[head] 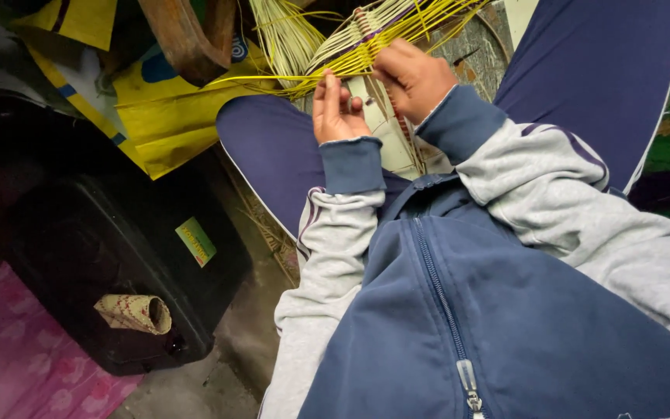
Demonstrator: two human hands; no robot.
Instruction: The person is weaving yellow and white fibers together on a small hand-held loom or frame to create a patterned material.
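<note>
The woven strip mat (374,35) of yellow and pale reed lies far, over the person's lap, half-made, with loose yellow strips (273,77) trailing left. The right hand (412,77) has its fingers closed on the woven edge; the left hand (335,109) pinches a single strip. Weaving looks mid-row; next the pinched strip needs threading across and pulling snug.

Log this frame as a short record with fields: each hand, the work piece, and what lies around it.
left hand: left hand, fingers curled, pinching thin yellow strips
right hand: right hand, gripping the woven piece from above
work piece: flat weave of pale and yellow strips, loose ends fanning out
clothing: grey and blue zip jacket, dark blue trousers
left of the person: black case with a small woven tube on it
</note>
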